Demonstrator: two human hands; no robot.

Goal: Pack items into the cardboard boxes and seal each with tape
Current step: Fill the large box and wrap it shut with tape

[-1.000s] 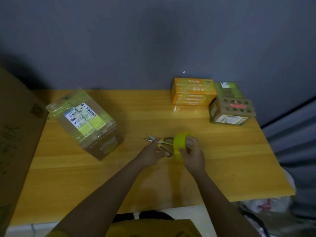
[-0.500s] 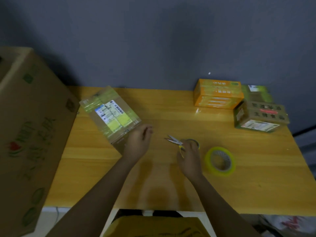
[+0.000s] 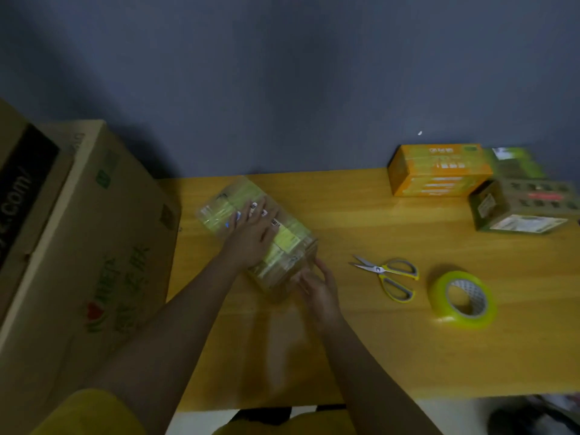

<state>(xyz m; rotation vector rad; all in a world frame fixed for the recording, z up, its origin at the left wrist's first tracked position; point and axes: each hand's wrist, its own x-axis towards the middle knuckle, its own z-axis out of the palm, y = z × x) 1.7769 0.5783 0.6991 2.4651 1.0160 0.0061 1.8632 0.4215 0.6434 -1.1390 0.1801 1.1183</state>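
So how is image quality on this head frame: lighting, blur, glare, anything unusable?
Head view: dim overall, with a heavy shadow on the wall behind the large carton; motion blur softens the left hand, the right hand and the taped box, whose label is unreadable; faint sheen on the tape; scissors and tape roll stay fairly sharp.
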